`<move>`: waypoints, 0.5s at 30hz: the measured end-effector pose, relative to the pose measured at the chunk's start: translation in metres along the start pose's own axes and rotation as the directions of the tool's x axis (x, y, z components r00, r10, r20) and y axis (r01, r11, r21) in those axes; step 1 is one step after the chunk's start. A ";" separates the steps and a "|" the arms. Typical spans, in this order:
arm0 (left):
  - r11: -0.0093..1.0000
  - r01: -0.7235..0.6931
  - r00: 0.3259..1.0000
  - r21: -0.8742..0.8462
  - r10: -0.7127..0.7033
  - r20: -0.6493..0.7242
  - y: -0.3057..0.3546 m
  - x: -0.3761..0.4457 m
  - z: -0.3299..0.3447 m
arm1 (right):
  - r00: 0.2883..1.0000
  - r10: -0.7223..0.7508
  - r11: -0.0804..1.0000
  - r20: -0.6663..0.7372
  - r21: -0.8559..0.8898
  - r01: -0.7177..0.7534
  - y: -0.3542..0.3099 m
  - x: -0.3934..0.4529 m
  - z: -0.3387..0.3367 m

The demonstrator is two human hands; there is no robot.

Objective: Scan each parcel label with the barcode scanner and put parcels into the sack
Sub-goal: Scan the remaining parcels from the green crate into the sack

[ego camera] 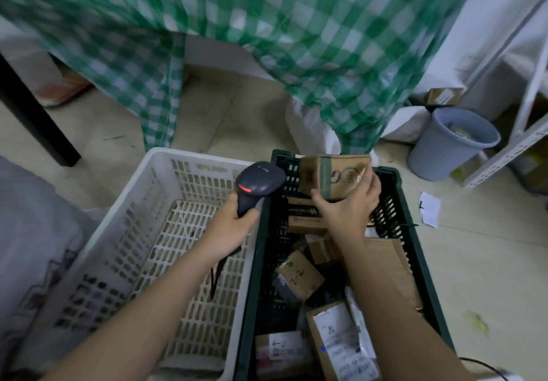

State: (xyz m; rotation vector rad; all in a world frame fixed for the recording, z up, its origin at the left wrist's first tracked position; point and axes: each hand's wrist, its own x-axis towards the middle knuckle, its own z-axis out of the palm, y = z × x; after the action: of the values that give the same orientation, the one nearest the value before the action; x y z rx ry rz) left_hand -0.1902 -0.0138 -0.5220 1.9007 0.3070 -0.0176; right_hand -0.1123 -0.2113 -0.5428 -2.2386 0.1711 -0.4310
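My left hand (pixel 229 225) grips a dark grey barcode scanner (pixel 256 183) with a red strip, held over the seam between the two crates. My right hand (pixel 345 207) holds up a small brown cardboard parcel (pixel 333 177) with green tape above the far end of the dark green crate (pixel 415 250). That crate holds several cardboard parcels (pixel 299 278), some with white labels (pixel 338 342). A white woven sack (pixel 311 127) stands on the floor beyond the crates, partly covered by the checked cloth.
A white plastic crate (pixel 130 202) sits to the left with nothing in it. Green checked cloth (pixel 267 30) hangs ahead. A grey bin (pixel 453 143) and white metal shelving (pixel 510 149) stand at right. A black table leg (pixel 32 113) is at left.
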 end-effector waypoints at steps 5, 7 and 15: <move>1.000 0.001 0.994 -0.008 -0.002 -0.112 0.024 -0.056 -0.056 | 0.985 0.029 0.949 0.167 0.306 -0.079 -0.079 -0.053 -0.028; 1.000 0.014 0.991 -0.018 -0.017 -0.134 0.030 -0.076 -0.078 | 0.969 0.019 0.915 0.245 0.386 -0.115 -0.094 -0.071 -0.034; 0.992 0.120 0.986 0.049 -0.113 -0.127 0.008 -0.139 -0.114 | 0.752 -0.075 0.993 0.654 -0.020 0.116 -0.022 -0.156 -0.037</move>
State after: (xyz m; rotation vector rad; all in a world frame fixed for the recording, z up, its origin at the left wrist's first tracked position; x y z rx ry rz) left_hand -0.3384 0.0609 -0.4528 1.9410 0.5061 0.0135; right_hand -0.2716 -0.1824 -0.5433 -2.3251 -0.3094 0.3340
